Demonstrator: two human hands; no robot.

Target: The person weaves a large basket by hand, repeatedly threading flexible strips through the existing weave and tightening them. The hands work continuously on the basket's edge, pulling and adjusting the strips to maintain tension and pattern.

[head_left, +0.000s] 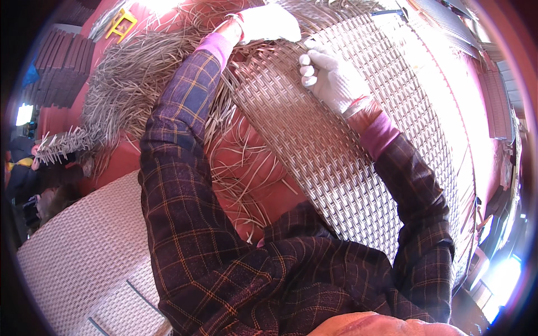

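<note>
Sleeves closest; right hand [330, 78] fisted on panel [358, 168] weave, left hand [266, 23] farther up gripping strands [134, 73] at panel's top edge.

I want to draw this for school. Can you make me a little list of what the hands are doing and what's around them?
Left hand: in a white glove, up at the top edge of the woven panel, grip closed on it
Right hand: white glove, fist closed on a strand at the panel's face
Loose strands: big grey pile, left of the panel
Floor: red, with stray strands
Finished panels: pale, lower left
Yellow stool: far top left
</note>
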